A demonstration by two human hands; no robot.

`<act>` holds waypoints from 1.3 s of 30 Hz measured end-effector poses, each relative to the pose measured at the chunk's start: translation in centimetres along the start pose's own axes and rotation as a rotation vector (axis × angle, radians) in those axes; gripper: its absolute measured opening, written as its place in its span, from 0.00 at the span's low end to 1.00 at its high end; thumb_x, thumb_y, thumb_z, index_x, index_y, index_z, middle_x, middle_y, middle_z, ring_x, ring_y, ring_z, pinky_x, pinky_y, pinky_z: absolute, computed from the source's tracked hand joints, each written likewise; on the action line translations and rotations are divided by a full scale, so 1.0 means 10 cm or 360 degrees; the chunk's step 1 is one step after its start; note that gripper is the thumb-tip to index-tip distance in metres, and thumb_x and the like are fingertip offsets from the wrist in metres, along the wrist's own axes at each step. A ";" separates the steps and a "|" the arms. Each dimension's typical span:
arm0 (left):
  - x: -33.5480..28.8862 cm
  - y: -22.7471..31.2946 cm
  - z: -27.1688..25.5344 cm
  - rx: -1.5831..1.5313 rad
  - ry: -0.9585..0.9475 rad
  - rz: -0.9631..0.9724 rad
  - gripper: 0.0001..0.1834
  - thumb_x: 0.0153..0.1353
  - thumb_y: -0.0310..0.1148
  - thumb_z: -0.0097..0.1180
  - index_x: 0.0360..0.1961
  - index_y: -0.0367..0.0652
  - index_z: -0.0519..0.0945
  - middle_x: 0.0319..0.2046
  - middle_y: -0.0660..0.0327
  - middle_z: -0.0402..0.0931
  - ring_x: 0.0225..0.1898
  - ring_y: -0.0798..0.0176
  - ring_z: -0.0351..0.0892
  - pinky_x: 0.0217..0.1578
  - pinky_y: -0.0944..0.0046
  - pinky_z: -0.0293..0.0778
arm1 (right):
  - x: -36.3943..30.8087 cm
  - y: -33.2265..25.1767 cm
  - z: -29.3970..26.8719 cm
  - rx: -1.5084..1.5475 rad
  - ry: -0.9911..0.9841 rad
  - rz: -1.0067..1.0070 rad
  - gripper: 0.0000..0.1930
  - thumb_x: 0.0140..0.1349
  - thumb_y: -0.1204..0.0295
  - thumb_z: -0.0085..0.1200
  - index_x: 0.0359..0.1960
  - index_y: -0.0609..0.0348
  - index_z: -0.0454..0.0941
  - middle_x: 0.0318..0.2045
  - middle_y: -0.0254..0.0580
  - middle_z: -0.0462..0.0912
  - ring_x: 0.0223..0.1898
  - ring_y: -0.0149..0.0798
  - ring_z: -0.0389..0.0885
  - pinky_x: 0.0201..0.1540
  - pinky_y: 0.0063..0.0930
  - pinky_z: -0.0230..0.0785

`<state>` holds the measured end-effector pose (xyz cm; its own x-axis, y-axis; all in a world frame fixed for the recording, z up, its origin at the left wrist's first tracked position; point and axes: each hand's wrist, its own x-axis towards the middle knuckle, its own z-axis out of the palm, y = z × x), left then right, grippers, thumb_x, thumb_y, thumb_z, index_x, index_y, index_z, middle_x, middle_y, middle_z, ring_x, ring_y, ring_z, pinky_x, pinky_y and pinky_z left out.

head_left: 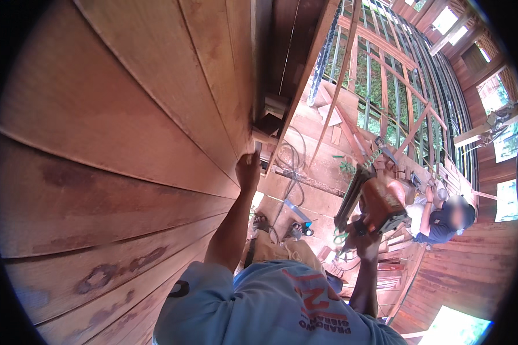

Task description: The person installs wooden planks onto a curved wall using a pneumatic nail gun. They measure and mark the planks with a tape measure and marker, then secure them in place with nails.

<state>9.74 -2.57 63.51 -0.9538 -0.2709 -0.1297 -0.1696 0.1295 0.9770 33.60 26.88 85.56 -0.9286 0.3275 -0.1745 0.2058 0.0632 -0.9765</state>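
Note:
My right hand (pixel 367 237) is wrapped round the handle of an orange and black nail gun (pixel 381 202), held up off the floor to my right. A thin green coiled hose (pixel 373 158) shows close behind the tool. Ahead and to the left, my left hand (pixel 248 171) is closed at the edge of the plank wall (pixel 155 98), just below a short wooden block (pixel 265 136). Its fingers are curled, and what they grip is hidden.
A dark cable (pixel 293 152) loops over the plank floor (pixel 322 198). Near my feet lies a blue-handled tool (pixel 305 221). At the right a person in a dark shirt (pixel 443 224) sits low beside wood offcuts. Farther ahead, open floor joists (pixel 384 86) show greenery below.

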 end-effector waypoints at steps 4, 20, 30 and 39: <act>0.42 0.41 0.38 -0.0666 0.0121 -0.0493 0.20 0.63 0.46 0.69 0.34 0.40 0.78 0.18 0.64 0.76 0.16 0.68 0.74 0.19 0.67 0.70 | -0.09 0.31 -0.01 0.0227 -0.0061 0.0044 0.10 0.63 0.71 0.50 0.41 0.65 0.75 0.24 0.40 0.80 0.22 0.32 0.80 0.22 0.27 0.71; 0.11 3.05 0.13 -0.1104 0.0318 0.1050 0.13 0.62 0.23 0.68 0.44 0.40 0.76 0.31 0.66 0.75 0.35 0.69 0.77 0.37 0.68 0.74 | 0.09 -0.24 -0.11 0.0230 -0.0254 -0.0284 0.22 0.67 0.53 0.57 0.44 0.63 0.74 0.27 0.39 0.83 0.27 0.35 0.85 0.26 0.29 0.78; -0.40 2.45 -0.10 -0.0995 0.0172 0.0656 0.16 0.69 0.27 0.60 0.56 0.35 0.76 0.41 0.57 0.80 0.38 0.64 0.82 0.42 0.61 0.83 | 0.02 -0.26 -0.03 0.0331 -0.0358 -0.0108 0.27 0.51 0.83 0.59 0.56 0.66 0.70 0.27 0.45 0.82 0.22 0.36 0.81 0.19 0.27 0.71; -0.43 3.47 -0.06 -0.1902 -0.0235 0.0934 0.12 0.70 0.28 0.61 0.50 0.37 0.75 0.49 0.56 0.79 0.47 0.61 0.82 0.51 0.45 0.84 | -0.03 -0.26 0.05 0.0409 -0.0245 -0.0214 0.14 0.63 0.77 0.56 0.50 0.62 0.73 0.28 0.38 0.81 0.24 0.34 0.83 0.22 0.28 0.75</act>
<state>8.06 2.50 98.11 -0.8408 -0.3482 0.4145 0.5186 -0.7379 0.4319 33.23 26.17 88.13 -0.9820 0.1846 -0.0399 0.0119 -0.1503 -0.9886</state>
